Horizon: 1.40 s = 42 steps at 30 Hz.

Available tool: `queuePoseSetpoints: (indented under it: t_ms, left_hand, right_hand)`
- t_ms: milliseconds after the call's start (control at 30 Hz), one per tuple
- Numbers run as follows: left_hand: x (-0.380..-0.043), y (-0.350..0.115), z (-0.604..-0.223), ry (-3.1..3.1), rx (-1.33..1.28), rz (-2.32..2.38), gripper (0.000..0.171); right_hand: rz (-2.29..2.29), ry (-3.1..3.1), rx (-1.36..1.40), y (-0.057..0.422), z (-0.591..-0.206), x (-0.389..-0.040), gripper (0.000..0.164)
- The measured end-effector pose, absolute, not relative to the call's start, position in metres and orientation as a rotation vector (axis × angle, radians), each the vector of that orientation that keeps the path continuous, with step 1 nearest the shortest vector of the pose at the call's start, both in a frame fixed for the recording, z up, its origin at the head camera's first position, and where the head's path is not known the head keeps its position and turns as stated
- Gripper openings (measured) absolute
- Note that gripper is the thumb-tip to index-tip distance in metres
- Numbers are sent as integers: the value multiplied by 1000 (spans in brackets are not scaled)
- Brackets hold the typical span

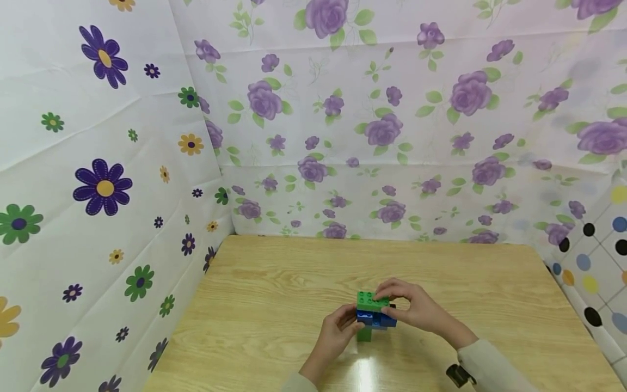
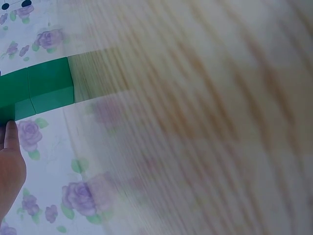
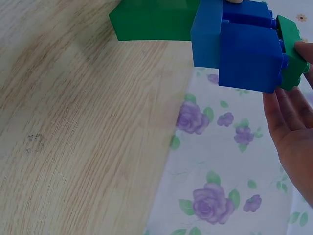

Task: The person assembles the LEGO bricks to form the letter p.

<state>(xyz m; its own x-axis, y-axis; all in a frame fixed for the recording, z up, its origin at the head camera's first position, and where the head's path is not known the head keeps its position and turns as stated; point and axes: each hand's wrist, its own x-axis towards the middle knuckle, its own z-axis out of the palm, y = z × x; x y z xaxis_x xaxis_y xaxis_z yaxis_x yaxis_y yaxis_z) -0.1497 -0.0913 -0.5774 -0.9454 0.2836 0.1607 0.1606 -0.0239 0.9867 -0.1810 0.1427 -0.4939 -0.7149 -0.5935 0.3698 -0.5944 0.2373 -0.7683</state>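
A small tower of toy building bricks stands on the table. Its base is a green brick column [image 1: 364, 335], blue bricks [image 1: 388, 320] make up the middle, and a studded green brick [image 1: 364, 299] lies across the top. From the left, my left hand [image 1: 335, 336] holds the tower at the blue layer, thumb on the near side. My right hand [image 1: 417, 308] grips the top green brick from the right, fingers over its far side and thumb at the near edge. The right wrist view shows the blue bricks [image 3: 250, 56] jutting out beyond the green column [image 3: 154, 20].
A wood-grain table [image 1: 274, 294] spreads around the tower. Behind it hangs a sheet with purple roses [image 1: 313, 169], and a flowered sheet [image 1: 103, 188] covers the left side. On the right is a dotted sheet [image 1: 590, 283]. A black device [image 1: 459, 375] sits at the right sleeve.
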Motion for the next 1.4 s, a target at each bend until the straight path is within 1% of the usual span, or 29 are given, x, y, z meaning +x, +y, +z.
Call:
queuePoseSetpoints:
  t_ms: [633, 1067, 1400]
  left_hand:
    - [-149, -93, -579, 2136, 458, 2128, 39]
    - [-149, -92, -578, 2138, 507, 2133, 37]
    - [-150, -92, -579, 2135, 517, 2132, 39]
  right_hand:
    - [1406, -2417, 1283, 143, -497, -179, 25]
    - [1335, -2394, 1321, 144, -494, -177, 28]
    - [1296, -2385, 1336, 144, -494, -178, 29]
